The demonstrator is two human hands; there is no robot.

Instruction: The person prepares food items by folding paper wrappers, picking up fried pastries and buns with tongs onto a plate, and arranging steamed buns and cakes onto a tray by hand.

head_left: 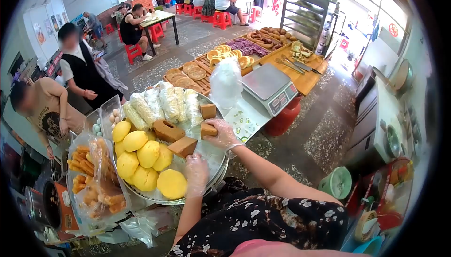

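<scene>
Both my hands wear clear plastic gloves over a round metal tray (221, 167). My left hand (196, 175) is closed on a brown cake piece (183, 147) near the tray's middle. My right hand (221, 134) grips a smaller brown cake piece (207, 130) at the tray's right side. Another brown cake (168, 130) with a hole in it lies to the left, and a small brown block (207, 111) sits just beyond my right hand. Round yellow buns (148, 154) fill the left of the tray. Wrapped corn (167, 101) lies along its far side.
Fried dough sticks (82, 160) in a plastic-lined bin stand at the left. A scale (268, 88) and plastic bags (226, 83) are beyond the tray, with wooden food trays (202, 64) behind. Two people (80, 64) (51, 102) stand at the left; others sit at tables.
</scene>
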